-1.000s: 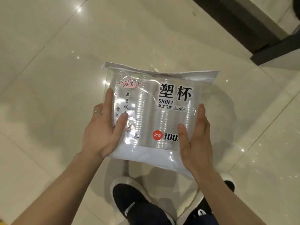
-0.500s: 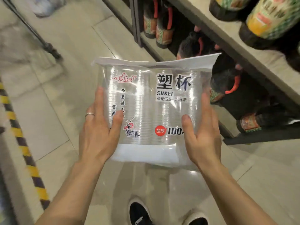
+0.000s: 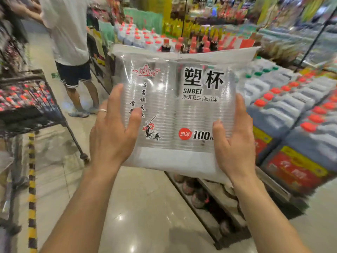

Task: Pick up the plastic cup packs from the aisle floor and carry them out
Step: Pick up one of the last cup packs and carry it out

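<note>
While the grip on the cup pack (image 3: 182, 110) has stayed as it was a second ago, the view around it has changed completely. Then the camera looked straight down at bare tile and shoes; half a second ago a low shelf came in; now the aisle ahead fills the frame. The lift off the floor looks finished, and the carrying-out stage is probably starting.

The cup pack is held up at chest height between both hands, well above the glossy beige tiled floor (image 3: 145, 207). The left hand (image 3: 113, 136), wearing a thin silver ring (image 3: 103, 110), clasps its left edge, thumb pressed on the front and index finger lying along the side. The right hand (image 3: 235, 143) mirrors this on the right edge. The remaining fingers are hidden behind.

It is a clear, crinkly film bag with a flat white sealed strip at the top and a white band at the bottom. Black characters are printed on the front, and two ribbed columns of nested transparent cups show through. It looks light and slippery.

Ahead stands a person in a white shirt and dark shorts (image 3: 71, 42). Translucent red-capped jugs (image 3: 291, 114) line the right.
</note>
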`<state>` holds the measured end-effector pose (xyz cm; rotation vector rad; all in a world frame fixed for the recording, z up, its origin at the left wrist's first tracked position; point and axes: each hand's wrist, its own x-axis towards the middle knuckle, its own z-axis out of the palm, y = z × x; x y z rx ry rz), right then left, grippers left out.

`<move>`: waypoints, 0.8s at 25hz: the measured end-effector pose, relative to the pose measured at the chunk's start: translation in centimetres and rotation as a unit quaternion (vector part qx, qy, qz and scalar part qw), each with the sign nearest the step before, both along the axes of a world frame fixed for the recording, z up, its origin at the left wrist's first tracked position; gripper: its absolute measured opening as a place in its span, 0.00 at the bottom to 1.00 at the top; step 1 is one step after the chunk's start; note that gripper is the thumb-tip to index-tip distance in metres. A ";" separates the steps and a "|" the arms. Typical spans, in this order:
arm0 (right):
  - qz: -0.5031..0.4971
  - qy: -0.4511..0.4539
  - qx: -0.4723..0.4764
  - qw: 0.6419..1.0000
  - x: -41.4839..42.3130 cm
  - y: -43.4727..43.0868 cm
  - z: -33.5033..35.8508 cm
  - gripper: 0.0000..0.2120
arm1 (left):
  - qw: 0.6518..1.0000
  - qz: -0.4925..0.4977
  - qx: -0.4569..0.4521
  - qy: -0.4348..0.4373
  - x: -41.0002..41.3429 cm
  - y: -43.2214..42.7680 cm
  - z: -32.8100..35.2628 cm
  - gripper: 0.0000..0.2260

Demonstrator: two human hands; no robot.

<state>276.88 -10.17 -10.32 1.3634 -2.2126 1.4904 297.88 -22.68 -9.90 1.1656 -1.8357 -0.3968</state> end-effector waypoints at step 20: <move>-0.294 0.092 -0.061 0.949 -7.5 29.2 24.2 0.28 | 0.932 -0.339 -0.094 0.084 -18.4 19.6 24.0 0.31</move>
